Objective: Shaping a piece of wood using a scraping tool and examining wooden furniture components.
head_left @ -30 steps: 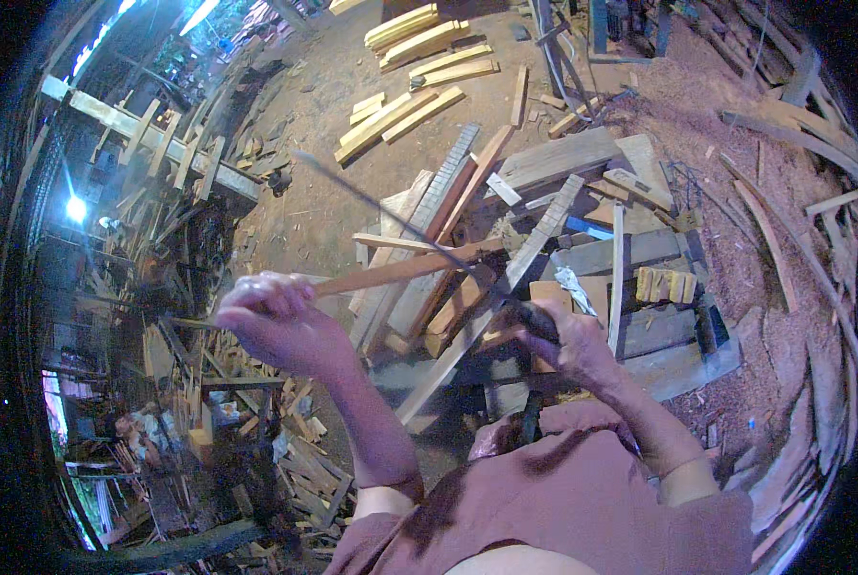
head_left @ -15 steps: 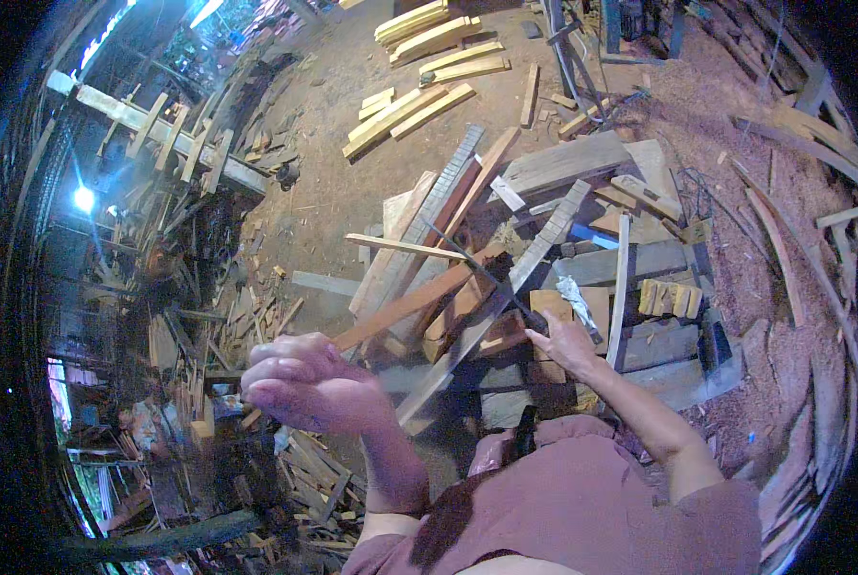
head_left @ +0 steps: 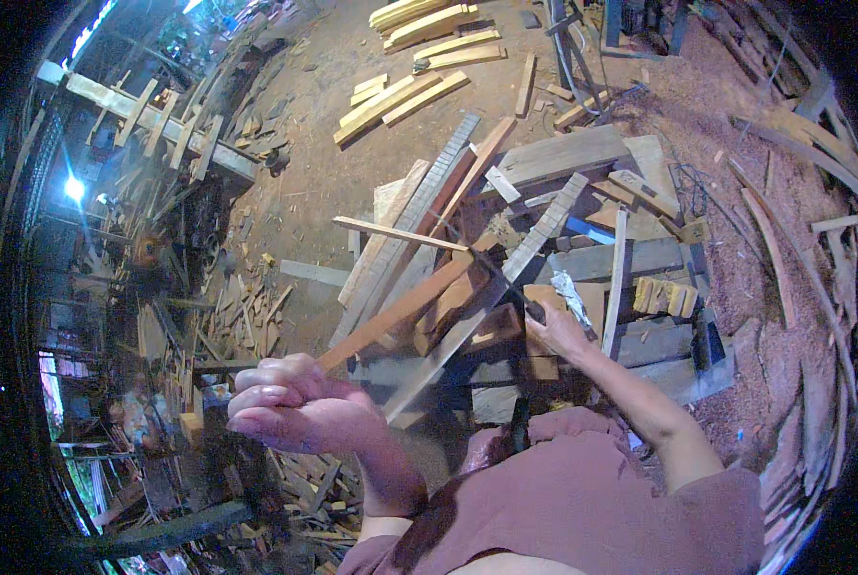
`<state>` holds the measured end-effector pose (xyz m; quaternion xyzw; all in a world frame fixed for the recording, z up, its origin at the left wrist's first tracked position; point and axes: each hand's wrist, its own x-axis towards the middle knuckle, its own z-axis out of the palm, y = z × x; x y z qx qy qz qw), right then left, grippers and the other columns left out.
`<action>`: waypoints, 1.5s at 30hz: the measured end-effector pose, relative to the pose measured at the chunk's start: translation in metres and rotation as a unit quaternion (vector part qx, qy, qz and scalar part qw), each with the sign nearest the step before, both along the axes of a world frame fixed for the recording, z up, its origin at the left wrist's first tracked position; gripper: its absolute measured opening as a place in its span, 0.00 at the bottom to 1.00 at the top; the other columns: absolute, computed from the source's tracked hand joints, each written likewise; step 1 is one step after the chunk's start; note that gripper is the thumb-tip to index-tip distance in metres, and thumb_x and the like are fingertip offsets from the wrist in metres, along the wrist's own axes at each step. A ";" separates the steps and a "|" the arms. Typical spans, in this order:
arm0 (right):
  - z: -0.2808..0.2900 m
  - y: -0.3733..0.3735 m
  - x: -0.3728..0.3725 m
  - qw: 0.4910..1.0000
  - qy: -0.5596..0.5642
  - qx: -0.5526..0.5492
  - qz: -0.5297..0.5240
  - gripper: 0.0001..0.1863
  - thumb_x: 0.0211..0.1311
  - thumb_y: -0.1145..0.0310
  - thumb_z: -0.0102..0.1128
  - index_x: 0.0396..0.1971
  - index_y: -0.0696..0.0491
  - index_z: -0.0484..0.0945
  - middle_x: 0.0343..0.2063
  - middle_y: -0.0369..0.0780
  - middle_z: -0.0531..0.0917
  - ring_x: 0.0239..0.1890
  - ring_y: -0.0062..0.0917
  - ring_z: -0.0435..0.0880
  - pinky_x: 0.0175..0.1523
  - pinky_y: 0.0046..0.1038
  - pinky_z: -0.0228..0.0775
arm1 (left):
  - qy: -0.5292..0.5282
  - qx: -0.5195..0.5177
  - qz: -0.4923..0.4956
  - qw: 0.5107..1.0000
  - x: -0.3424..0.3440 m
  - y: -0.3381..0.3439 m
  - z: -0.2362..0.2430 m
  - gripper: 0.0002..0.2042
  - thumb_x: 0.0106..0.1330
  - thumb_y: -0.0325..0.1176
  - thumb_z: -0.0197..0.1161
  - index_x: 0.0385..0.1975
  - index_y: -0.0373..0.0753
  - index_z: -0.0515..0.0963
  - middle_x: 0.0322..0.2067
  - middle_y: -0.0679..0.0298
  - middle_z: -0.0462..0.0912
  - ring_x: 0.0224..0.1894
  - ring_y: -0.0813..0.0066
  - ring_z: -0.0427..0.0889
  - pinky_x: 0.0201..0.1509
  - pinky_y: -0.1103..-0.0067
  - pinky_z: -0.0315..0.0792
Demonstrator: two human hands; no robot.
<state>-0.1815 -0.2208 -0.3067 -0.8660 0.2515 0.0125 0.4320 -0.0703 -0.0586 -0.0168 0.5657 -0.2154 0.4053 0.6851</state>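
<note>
My left hand is closed round the near end of a reddish-brown wooden strip, which slopes up and away to the right. The strip's far end reaches the woodpile in the middle. My right hand grips the dark handle of a long, narrow, dark-bladed tool, probably a machete. Its blade points up and left, meeting the strip near its far end; whether they touch I cannot tell. A thin pale stick lies by that end. Beneath the blade is a long grey, notched batten.
Thick planks and grey boards are piled ahead and to the right. Yellow sawn battens lie on the dirt floor farther off. Wood scraps crowd the lower left. A yellow grooved block sits right of my right hand.
My left hand and the strip have shifted slightly left. My right hand has moved slightly up and left with the tool, its fingers now more tightly closed. The whole view has shifted a little.
</note>
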 end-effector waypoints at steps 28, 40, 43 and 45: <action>0.083 0.016 -0.002 0.991 -0.012 -0.063 0.117 0.21 0.54 0.55 0.57 0.41 0.53 0.68 0.24 0.47 0.79 0.28 0.42 0.80 0.32 0.38 0.72 | -0.018 -0.038 -0.393 0.919 0.021 0.032 -0.006 0.29 0.69 0.54 0.29 0.08 0.44 0.59 0.04 0.73 0.51 0.07 0.84 0.48 0.10 0.85 0.47; -0.006 -0.011 0.000 0.999 0.034 0.004 -0.036 0.21 0.55 0.53 0.55 0.37 0.57 0.72 0.25 0.53 0.78 0.31 0.46 0.79 0.37 0.41 0.70 | -0.010 -0.070 -0.396 0.916 0.014 0.027 -0.007 0.28 0.69 0.51 0.33 0.06 0.44 0.57 0.04 0.73 0.55 0.05 0.83 0.50 0.08 0.84 0.48; 0.010 -0.011 -0.005 1.000 -0.027 -0.005 -0.007 0.23 0.55 0.53 0.55 0.42 0.57 0.71 0.25 0.51 0.79 0.30 0.46 0.78 0.37 0.40 0.70 | -0.065 0.036 -0.584 0.809 0.024 0.028 0.000 0.28 0.69 0.49 0.36 0.05 0.44 0.56 0.05 0.72 0.59 0.05 0.82 0.53 0.07 0.84 0.48; 0.052 -0.016 -0.005 0.999 -0.029 -0.026 0.006 0.23 0.55 0.54 0.54 0.45 0.55 0.70 0.25 0.51 0.79 0.30 0.46 0.79 0.36 0.40 0.70 | -0.081 0.034 -0.634 0.769 0.026 0.020 0.005 0.28 0.68 0.46 0.40 0.03 0.42 0.58 0.06 0.71 0.61 0.04 0.81 0.55 0.07 0.84 0.48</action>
